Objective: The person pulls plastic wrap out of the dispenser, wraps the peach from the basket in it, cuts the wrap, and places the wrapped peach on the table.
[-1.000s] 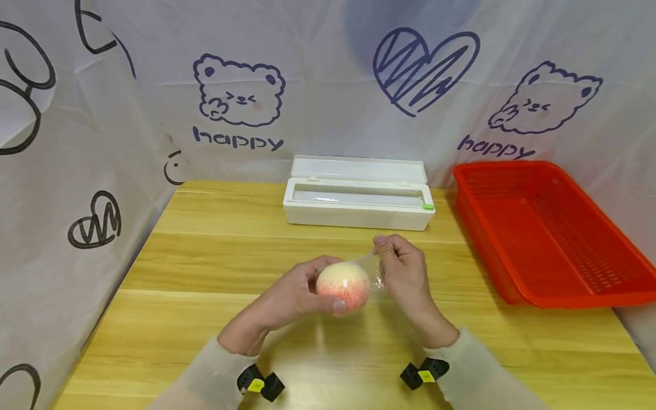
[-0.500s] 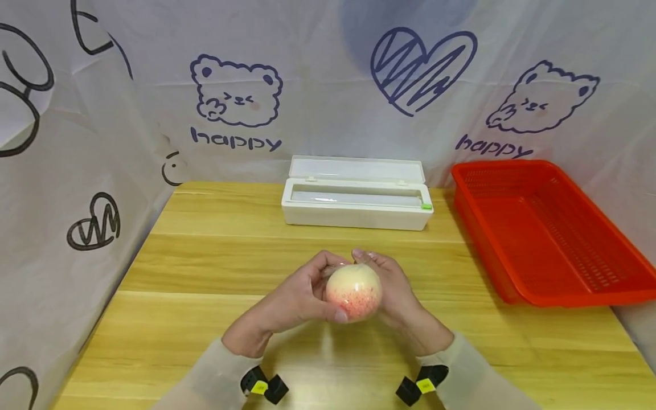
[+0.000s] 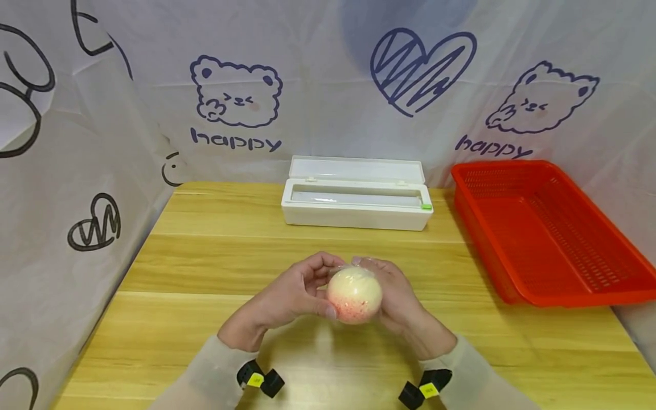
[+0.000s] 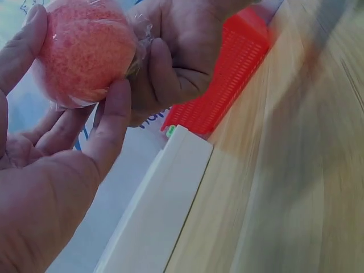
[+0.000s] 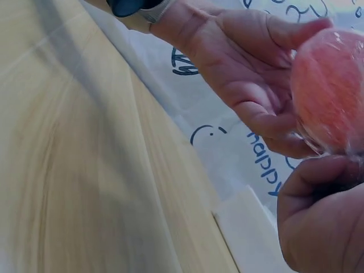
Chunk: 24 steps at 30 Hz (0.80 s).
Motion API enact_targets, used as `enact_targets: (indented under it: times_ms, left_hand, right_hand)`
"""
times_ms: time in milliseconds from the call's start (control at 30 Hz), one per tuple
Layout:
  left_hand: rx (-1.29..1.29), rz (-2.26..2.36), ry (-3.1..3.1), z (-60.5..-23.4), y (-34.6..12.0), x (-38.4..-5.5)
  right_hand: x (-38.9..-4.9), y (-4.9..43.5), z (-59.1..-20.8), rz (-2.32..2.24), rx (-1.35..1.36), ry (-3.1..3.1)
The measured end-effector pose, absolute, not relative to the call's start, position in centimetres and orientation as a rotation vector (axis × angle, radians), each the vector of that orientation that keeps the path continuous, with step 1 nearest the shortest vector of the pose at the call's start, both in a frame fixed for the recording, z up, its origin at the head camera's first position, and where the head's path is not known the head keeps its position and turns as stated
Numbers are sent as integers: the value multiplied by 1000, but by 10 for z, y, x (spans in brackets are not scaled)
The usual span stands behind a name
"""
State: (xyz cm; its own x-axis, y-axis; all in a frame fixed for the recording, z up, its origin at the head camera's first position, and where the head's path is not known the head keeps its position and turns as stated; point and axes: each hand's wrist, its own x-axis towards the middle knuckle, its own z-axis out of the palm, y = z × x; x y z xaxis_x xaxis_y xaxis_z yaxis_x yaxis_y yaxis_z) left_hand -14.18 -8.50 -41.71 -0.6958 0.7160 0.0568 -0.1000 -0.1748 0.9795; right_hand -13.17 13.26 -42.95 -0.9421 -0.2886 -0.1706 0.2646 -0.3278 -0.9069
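A yellow-and-pink peach (image 3: 353,297) in clear cling film (image 4: 140,35) is held above the wooden table. My left hand (image 3: 289,293) grips it from the left, thumb at the front and fingers spread round the side. On the far right side my right hand (image 3: 402,296) has its fingers curled at the bunched film, close against the peach. In the right wrist view the gathered film runs into the curled right fingers (image 5: 304,187). From the head view the peach hides part of that hand.
Behind the hands stands a white cling film box (image 3: 353,217), lid up, with a roll inside and a green tab at its right end. A red plastic basket (image 3: 494,267) sits at the right of the wooden table (image 3: 205,262). Drawn-on white cloth hangs behind.
The right hand, which was pulling film out to the right, has come in against the peach. The peach has shifted slightly right, and the stretched film is now drawn in round it.
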Motion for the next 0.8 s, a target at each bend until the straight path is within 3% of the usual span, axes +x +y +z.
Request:
enact_targets:
  times_ms: [267,467,667,800]
  left_hand:
    - [782,1844,1647,-420,-88,-148]
    - [716,1744,1764,-414,-92,-149]
    - [790,1724,1638,-411,-92,-146]
    - [709,1743,1732,-412,-80,-139]
  right_hand:
    - [-127,132,-428,-2290,93,1578]
    - [-136,136,-431,-2251,34,1660]
    - [-142,129,-429,-2131,18,2030]
    - [-141,121,-427,-2029,-33,2238]
